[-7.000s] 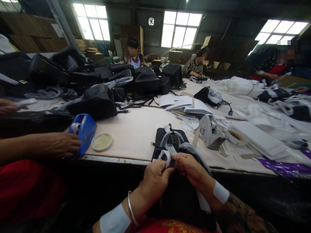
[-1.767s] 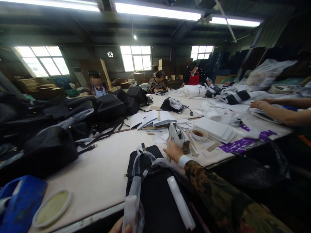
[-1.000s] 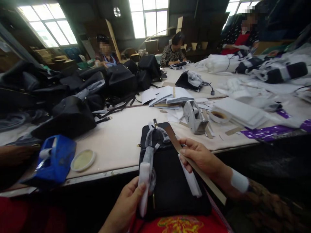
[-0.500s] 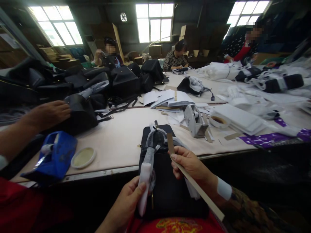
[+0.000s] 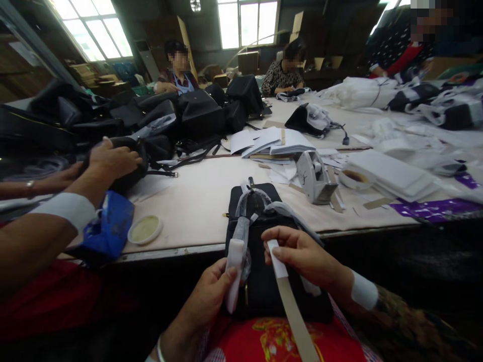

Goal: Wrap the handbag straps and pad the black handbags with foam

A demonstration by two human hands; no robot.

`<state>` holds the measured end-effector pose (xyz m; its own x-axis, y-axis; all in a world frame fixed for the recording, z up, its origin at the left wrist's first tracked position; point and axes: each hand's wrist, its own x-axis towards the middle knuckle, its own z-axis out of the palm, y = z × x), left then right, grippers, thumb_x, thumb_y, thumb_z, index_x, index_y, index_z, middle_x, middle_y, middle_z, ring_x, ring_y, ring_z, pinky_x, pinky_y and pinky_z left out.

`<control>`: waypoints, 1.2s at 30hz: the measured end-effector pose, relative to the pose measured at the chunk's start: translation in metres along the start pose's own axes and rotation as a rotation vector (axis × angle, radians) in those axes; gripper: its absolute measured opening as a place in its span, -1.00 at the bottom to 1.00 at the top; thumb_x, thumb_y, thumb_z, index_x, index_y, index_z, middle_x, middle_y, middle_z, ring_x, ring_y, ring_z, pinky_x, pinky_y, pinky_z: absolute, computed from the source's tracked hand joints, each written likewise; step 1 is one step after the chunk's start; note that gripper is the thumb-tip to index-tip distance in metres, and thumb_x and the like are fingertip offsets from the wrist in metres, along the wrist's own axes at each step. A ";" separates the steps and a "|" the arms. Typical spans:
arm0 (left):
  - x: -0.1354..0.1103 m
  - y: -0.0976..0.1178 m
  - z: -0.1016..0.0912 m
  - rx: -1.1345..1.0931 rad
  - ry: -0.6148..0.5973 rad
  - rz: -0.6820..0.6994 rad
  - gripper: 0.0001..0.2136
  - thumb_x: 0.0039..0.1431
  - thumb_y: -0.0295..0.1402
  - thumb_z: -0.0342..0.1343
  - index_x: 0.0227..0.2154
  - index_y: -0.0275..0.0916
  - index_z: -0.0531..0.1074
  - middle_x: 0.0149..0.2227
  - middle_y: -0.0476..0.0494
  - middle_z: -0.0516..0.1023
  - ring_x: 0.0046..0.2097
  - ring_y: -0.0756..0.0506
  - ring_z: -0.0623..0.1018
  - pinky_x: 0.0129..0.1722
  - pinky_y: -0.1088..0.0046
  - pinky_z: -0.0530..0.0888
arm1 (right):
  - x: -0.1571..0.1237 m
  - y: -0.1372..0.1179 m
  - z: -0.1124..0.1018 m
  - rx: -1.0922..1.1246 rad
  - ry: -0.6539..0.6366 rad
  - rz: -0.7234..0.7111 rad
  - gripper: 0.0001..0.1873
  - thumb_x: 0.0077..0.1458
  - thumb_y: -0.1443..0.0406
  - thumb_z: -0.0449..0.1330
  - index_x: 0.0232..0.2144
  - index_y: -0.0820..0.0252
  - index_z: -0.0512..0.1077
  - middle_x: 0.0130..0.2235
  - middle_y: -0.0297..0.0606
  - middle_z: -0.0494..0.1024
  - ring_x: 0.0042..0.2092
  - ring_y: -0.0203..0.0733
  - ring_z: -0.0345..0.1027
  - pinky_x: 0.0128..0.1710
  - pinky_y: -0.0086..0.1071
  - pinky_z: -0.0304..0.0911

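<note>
A black backpack (image 5: 260,246) leans against the table edge in front of me, its lower end by my red apron (image 5: 264,337). My left hand (image 5: 215,286) is closed on a strap wrapped in white foam (image 5: 235,261), which lies along the bag's left side. In my right hand (image 5: 302,254), a long brown cardboard strip (image 5: 292,311) is pinched near its white upper end, slanting down over the bag and apron. Clear wrapping (image 5: 290,208) covers the bag's other strap.
At left, a co-worker's hands (image 5: 113,161) touch a black bag beside a blue tape dispenser (image 5: 116,221) and a round lid (image 5: 145,230). A grey tape dispenser (image 5: 315,178), paper sheets (image 5: 290,141), a tape roll (image 5: 356,178) and piled black bags (image 5: 199,113) cover the table beyond.
My right hand has slid down the strip, which now hangs steeper and shows a white end. My left hand keeps its hold. The co-worker's arm at left has reached further in.
</note>
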<state>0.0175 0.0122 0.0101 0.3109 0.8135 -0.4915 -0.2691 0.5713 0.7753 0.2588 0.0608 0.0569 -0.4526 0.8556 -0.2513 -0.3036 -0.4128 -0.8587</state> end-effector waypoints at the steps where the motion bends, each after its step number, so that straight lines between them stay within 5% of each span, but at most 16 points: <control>1: -0.001 0.002 0.001 -0.007 -0.006 0.002 -0.57 0.10 -0.09 0.31 -0.10 -0.34 0.51 -0.31 -0.17 0.56 -0.36 -0.05 0.49 -0.35 0.49 0.38 | -0.003 -0.002 0.004 -0.022 -0.014 -0.008 -0.49 -0.01 0.26 0.42 0.00 0.17 0.44 -0.31 -0.30 0.56 -0.33 -0.28 0.45 -0.34 -0.45 0.30; 3: -0.003 0.005 0.005 0.005 0.000 0.006 -0.57 0.09 -0.10 0.32 -0.10 -0.34 0.52 -0.31 -0.18 0.57 -0.34 -0.07 0.50 -0.34 0.48 0.40 | -0.011 -0.006 0.014 -0.032 -0.049 0.002 -0.39 -0.03 0.27 0.43 0.08 0.13 0.39 -0.27 -0.31 0.56 -0.31 -0.28 0.44 -0.31 -0.45 0.31; 8: -0.005 0.010 0.011 0.031 0.068 0.000 -0.57 0.03 -0.08 0.36 -0.19 -0.34 0.53 -0.39 -0.11 0.54 -0.42 0.00 0.43 -0.42 0.53 0.35 | -0.040 -0.026 0.042 -0.101 -0.347 0.218 -0.76 0.04 0.20 0.36 -0.32 0.24 0.48 -0.41 -0.32 0.50 -0.41 -0.32 0.34 -0.36 -0.45 0.25; 13: -0.005 0.009 0.011 0.029 0.099 0.018 -0.58 0.00 -0.08 0.38 -0.24 -0.35 0.53 -0.45 -0.04 0.50 -0.47 0.06 0.37 -0.46 0.56 0.29 | -0.045 -0.031 0.041 -0.276 -0.604 0.320 -0.80 0.12 0.18 0.25 -0.31 0.22 0.44 -0.45 -0.32 0.48 -0.44 -0.32 0.32 -0.42 -0.48 0.22; 16: -0.005 0.009 0.010 -0.014 0.083 -0.004 -0.57 0.00 -0.11 0.39 -0.20 -0.35 0.53 -0.42 -0.06 0.52 -0.45 0.03 0.41 -0.42 0.54 0.34 | -0.029 -0.015 0.024 -0.271 -0.368 0.445 -0.73 0.18 0.09 0.15 -0.21 0.15 0.40 -0.54 -0.41 0.46 -0.64 -0.36 0.25 -0.61 -0.52 0.13; 20: -0.004 0.005 0.008 -0.057 0.095 0.011 -0.57 0.03 -0.13 0.38 -0.15 -0.35 0.50 -0.39 -0.08 0.53 -0.41 0.02 0.45 -0.37 0.53 0.38 | -0.006 0.011 0.007 -0.736 -0.048 0.256 -0.78 0.13 0.30 0.17 -0.18 0.17 0.53 -0.55 -0.39 0.47 -0.60 -0.34 0.28 -0.61 -0.52 0.10; 23: -0.003 0.000 0.007 -0.049 0.116 0.052 -0.58 0.05 -0.14 0.37 -0.15 -0.32 0.47 -0.43 -0.03 0.51 -0.44 0.04 0.43 -0.41 0.56 0.36 | 0.003 0.019 0.010 -0.965 -0.037 0.142 -0.80 0.07 0.41 0.15 -0.31 0.22 0.58 -0.48 -0.28 0.56 -0.45 -0.26 0.39 -0.44 -0.45 0.19; 26: -0.003 -0.003 0.010 -0.043 0.135 0.096 -0.54 0.05 -0.15 0.37 -0.08 -0.30 0.43 -0.38 -0.05 0.54 -0.41 0.02 0.48 -0.38 0.55 0.39 | 0.011 0.023 0.020 -1.009 -0.003 0.187 -0.83 0.08 0.39 0.14 -0.43 0.24 0.55 -0.52 -0.26 0.56 -0.46 -0.22 0.40 -0.45 -0.41 0.15; 32: -0.005 -0.002 0.018 -0.057 0.139 0.105 -0.42 0.00 -0.15 0.40 0.03 -0.30 0.37 -0.32 -0.13 0.60 -0.33 -0.07 0.57 -0.29 0.45 0.46 | 0.034 0.043 0.029 -0.736 -0.004 0.109 -0.82 0.00 0.37 0.16 -0.47 0.25 0.58 -0.48 -0.30 0.59 -0.42 -0.22 0.38 -0.39 -0.41 0.21; 36: -0.005 -0.003 0.020 -0.102 0.145 0.089 -0.49 -0.06 -0.16 0.44 -0.11 -0.32 0.42 -0.29 -0.15 0.61 -0.29 -0.09 0.58 -0.31 0.47 0.45 | 0.039 0.051 0.028 -0.633 -0.043 0.109 -0.82 0.01 0.31 0.18 -0.45 0.27 0.58 -0.42 -0.30 0.61 -0.35 -0.19 0.42 -0.29 -0.38 0.29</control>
<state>0.0348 0.0043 0.0183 0.1490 0.8642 -0.4806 -0.3825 0.4985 0.7779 0.2022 0.0646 0.0152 -0.4901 0.8002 -0.3455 0.2942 -0.2212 -0.9298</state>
